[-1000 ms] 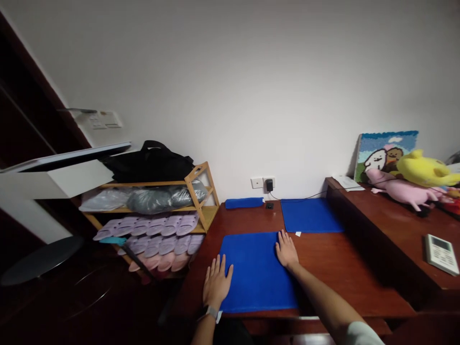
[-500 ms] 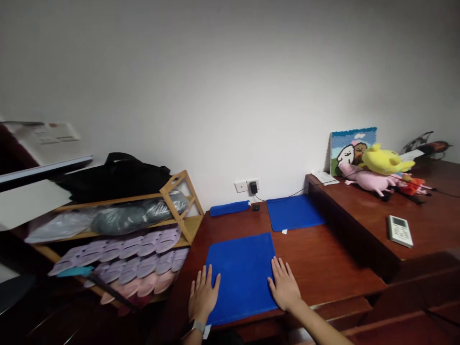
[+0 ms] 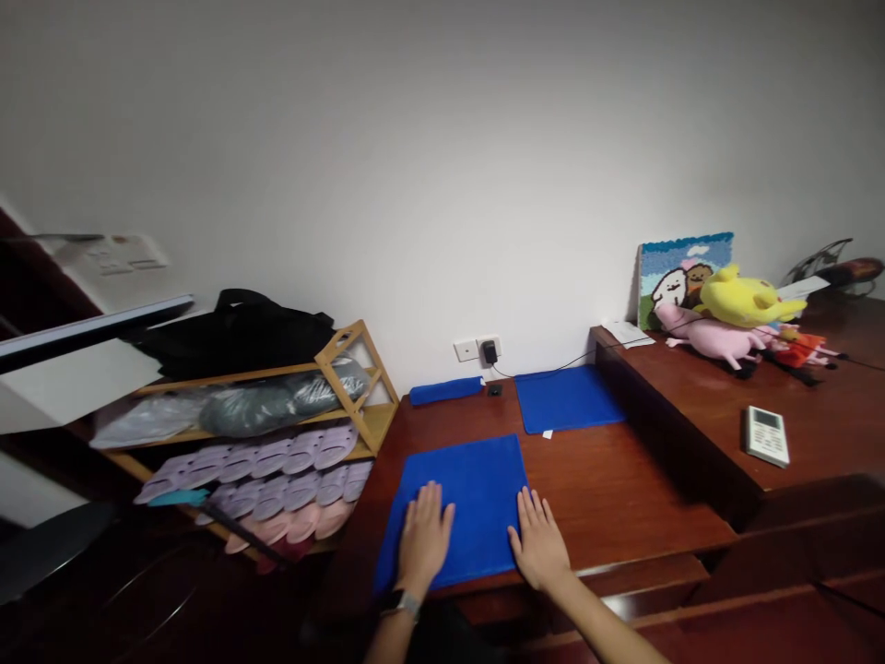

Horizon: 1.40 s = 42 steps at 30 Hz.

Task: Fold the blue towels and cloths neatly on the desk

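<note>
A blue cloth [image 3: 477, 516] lies spread flat near the front edge of the reddish-brown desk [image 3: 587, 507]. On its left part rests my left hand [image 3: 424, 542], palm down with the fingers stretched out. My right hand [image 3: 540, 542] lies flat along the cloth's right edge, thumb apart from the fingers, partly over the bare wood. Neither hand grips anything. Behind them, a second blue cloth [image 3: 568, 399] lies flat at the back right, a white tag at its front edge. A rolled or folded blue cloth [image 3: 446, 391] sits against the wall.
Left of the desk stands a wooden rack [image 3: 377, 424] with purple clogs [image 3: 273, 456] and a black bag [image 3: 235, 337]. A plug [image 3: 489, 351] trails a cable rightward. The raised surface at right holds a remote control [image 3: 766, 435], plush toys [image 3: 743, 297] and a dog picture [image 3: 684, 267].
My left hand has moved right, from the cloth's left edge onto its surface. My right hand stays at the right edge. The view has shifted slightly.
</note>
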Tool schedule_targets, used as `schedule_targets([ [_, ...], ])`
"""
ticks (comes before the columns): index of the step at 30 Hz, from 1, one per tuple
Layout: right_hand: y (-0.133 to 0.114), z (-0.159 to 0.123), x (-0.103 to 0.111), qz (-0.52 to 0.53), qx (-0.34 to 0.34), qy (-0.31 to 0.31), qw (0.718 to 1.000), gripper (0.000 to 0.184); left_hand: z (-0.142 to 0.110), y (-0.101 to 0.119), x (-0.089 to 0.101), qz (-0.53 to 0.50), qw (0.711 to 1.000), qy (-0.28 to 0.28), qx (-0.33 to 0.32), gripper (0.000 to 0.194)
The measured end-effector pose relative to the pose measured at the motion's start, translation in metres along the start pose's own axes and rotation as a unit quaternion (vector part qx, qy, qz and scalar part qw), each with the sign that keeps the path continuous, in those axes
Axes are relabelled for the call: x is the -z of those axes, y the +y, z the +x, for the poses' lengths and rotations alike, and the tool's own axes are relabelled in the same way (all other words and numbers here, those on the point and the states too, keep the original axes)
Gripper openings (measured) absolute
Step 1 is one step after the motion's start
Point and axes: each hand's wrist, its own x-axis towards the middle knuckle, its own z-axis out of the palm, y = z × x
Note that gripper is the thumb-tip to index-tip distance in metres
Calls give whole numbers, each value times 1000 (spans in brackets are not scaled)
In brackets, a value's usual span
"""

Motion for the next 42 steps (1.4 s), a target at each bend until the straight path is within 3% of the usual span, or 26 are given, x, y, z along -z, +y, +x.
schedule_targets([
  [4, 2, -6, -6, -15, 15, -15, 1000, 71, -9, 101, -1, -98, 984, -17, -146, 63],
  [6, 4, -4, -12, -34, 30, -22, 999, 69, -8, 126, -8, -121, 981, -40, -145, 62],
  [7, 5, -3, -15, -44, 31, -19, 998, 69, -8, 127, -12, -125, 982, -55, -132, 61],
  [10, 7, 0, -24, -51, 17, 6, 999, 73, -12, 90, -17, -108, 989, -85, -61, 62],
  [14, 8, 1, -28, -34, 18, 30, 999, 76, -34, -4, -17, -43, 994, -78, 67, 68],
  [16, 8, 0, -27, -35, 15, 28, 999, 76, -47, -42, -18, -15, 993, -61, 99, 68],
  [18, 8, 0, -27, -40, 10, 23, 999, 75, -55, -63, -20, 0, 993, -41, 106, 67],
  [26, 11, 15, -18, -46, -6, 10, 999, 74, -59, -60, -23, -21, 993, -17, 117, 69],
  [34, -4, 109, 22, -37, -33, 7, 999, 71, -59, -63, -20, -16, 993, -32, 117, 69],
  [38, 2, 145, 17, -24, -46, 6, 999, 72, -57, -69, -27, -1, 993, -33, 111, 70],
  [42, 9, 153, 2, -22, -42, 28, 998, 72, -56, -73, -34, 12, 993, -43, 106, 70],
])
